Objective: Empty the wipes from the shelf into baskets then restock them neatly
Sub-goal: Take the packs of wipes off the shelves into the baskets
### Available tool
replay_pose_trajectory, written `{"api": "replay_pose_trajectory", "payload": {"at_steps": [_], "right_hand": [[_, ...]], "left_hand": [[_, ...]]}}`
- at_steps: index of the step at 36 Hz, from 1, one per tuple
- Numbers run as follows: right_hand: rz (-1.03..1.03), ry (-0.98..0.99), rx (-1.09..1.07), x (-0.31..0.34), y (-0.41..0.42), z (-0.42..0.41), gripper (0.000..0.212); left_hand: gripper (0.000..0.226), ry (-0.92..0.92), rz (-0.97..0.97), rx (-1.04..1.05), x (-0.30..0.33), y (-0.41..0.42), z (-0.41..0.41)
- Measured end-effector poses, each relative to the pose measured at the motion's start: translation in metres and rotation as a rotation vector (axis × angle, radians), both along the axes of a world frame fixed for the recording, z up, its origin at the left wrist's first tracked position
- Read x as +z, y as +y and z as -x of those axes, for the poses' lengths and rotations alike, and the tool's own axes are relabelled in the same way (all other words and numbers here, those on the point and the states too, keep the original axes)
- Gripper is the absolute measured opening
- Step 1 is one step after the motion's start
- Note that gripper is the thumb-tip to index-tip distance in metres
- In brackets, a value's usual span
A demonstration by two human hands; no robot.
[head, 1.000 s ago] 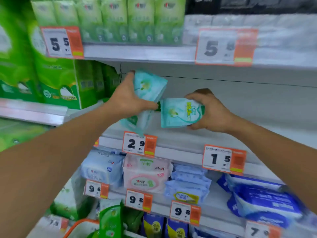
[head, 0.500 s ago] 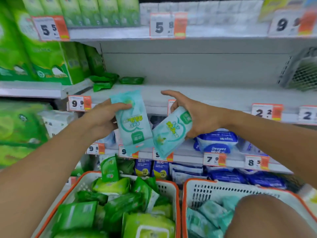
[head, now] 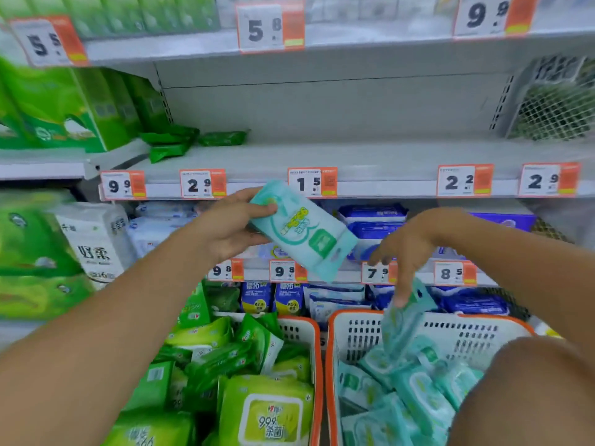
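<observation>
A grey shop shelf ran mid-frame, nearly bare. The left hand gripped a teal wipes pack at centre. The right hand, fingers loosely spread, touched another pack above the lower-right basket

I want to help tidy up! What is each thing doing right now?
Left hand: holding a teal wipes pack.
Right hand: fingers spread, dropping teal pack.
Right basket: part filled, teal packs.
Left basket: full of green packs.
Middle shelf: nearly emptied.

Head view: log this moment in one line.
left hand: holds teal wipes pack | right hand: open, dropped pack above right basket | phase: emptying shelf
</observation>
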State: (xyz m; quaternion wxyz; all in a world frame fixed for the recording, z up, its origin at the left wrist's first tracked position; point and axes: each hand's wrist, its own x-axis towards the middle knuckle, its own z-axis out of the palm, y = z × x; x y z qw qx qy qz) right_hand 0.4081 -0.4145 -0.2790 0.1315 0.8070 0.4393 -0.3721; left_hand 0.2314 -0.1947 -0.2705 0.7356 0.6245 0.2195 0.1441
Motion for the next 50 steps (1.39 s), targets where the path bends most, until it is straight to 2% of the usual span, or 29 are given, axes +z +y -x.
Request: {"api": "replay_pose_trajectory", "payload": {"at_steps": [1, 3, 4, 5, 7, 10, 12, 15, 17, 19, 22, 23, 24, 25, 27, 29, 31, 33, 35, 37, 42, 44, 46, 48, 50], "right_hand": [[-0.137, 0.229, -0.121, -0.003, 0.001, 0.001, 0.087], [-0.569, 0.774, -0.398, -0.011, 0.006, 0.007, 0.051], [-0.767, 0.943, -0.518, -0.015, 0.008, 0.01, 0.04], [-0.91, 0.985, -0.607, -0.017, 0.009, 0.008, 0.034], [-1.002, 0.832, -0.672, -0.018, 0.006, -0.003, 0.028], [-0.874, 0.596, -0.636, -0.02, -0.01, -0.026, 0.022], [-0.796, 0.542, -0.606, -0.022, -0.018, -0.035, 0.018], [-0.683, 0.53, -0.596, -0.023, -0.022, -0.042, 0.011], [-0.503, 0.466, -0.543, -0.027, -0.021, -0.045, 0.012], [-0.268, 0.317, -0.462, -0.038, -0.019, -0.045, 0.019], [0.038, -0.016, -0.292, -0.05, -0.005, -0.042, 0.054], [0.033, -0.113, -0.227, -0.04, 0.008, -0.037, 0.053], [-0.067, -0.141, -0.206, -0.033, 0.012, -0.029, 0.047], [-0.266, -0.101, -0.163, -0.019, 0.038, -0.023, 0.038], [-0.737, 0.125, -0.178, 0.01, 0.064, 0.006, 0.021], [-1.115, 0.186, -0.127, 0.044, 0.105, 0.026, 0.008], [-1.306, 0.064, -0.061, 0.069, 0.159, 0.026, 0.008], [-1.304, -0.07, -0.006, 0.079, 0.217, 0.014, 0.025], [-1.149, -0.173, 0.006, 0.081, 0.271, -0.001, 0.06], [-0.977, -0.186, -0.009, 0.077, 0.319, -0.012, 0.091], [-0.822, -0.314, -0.105, 0.062, 0.425, -0.055, 0.141], [-0.772, -0.376, -0.118, 0.055, 0.457, -0.075, 0.138], [-0.737, -0.418, -0.105, 0.053, 0.477, -0.086, 0.124], [-0.728, -0.42, -0.081, 0.052, 0.493, -0.098, 0.112], [-0.706, -0.394, -0.083, 0.049, 0.51, -0.112, 0.111]], "left_hand": [[0.04, -0.023, 0.063, 0.002, -0.006, -0.007, -0.007], [0.034, -0.087, 0.214, 0.017, -0.017, -0.023, -0.02], [0.026, -0.102, 0.276, 0.033, -0.022, -0.031, -0.025], [0.017, -0.094, 0.295, 0.052, -0.027, -0.037, -0.029], [0.012, -0.005, 0.183, 0.053, -0.037, -0.041, -0.033], [0.032, 0.224, -0.115, -0.109, -0.052, -0.038, -0.029], [0.048, 0.338, -0.241, -0.273, -0.058, -0.041, -0.028], [0.043, 0.426, -0.411, -0.451, -0.06, -0.049, -0.031], [0.041, 0.523, -0.595, -0.55, -0.056, -0.047, -0.032], [0.04, 0.557, -0.711, -0.567, -0.049, -0.037, -0.033], [0.023, 0.407, -0.694, -0.366, -0.029, -0.014, -0.03], [0.019, 0.335, -0.692, -0.257, -0.018, -0.001, -0.029], [0.016, 0.258, -0.703, -0.154, -0.013, 0.006, -0.029], [0.013, 0.176, -0.774, 0.001, 0.001, 0.029, -0.023], [0.011, 0.077, -0.925, 0.207, 0.017, 0.058, -0.021], [0.014, 0.058, -1.025, 0.36, 0.037, 0.098, -0.012], [0.022, 0.126, -1.107, 0.458, 0.053, 0.14, 0.0], [0.04, 0.284, -1.211, 0.528, 0.061, 0.184, 0.011], [0.056, 0.408, -1.226, 0.565, 0.064, 0.22, 0.018], [0.068, 0.487, -1.205, 0.574, 0.063, 0.253, 0.02], [0.123, 0.572, -1.322, 0.367, 0.054, 0.326, -0.008], [0.13, 0.631, -1.433, 0.276, 0.05, 0.349, -0.032], [0.134, 0.668, -1.491, 0.231, 0.049, 0.368, -0.059], [0.135, 0.696, -1.524, 0.199, 0.047, 0.386, -0.083], [0.132, 0.732, -1.554, 0.173, 0.041, 0.406, -0.103]]}}
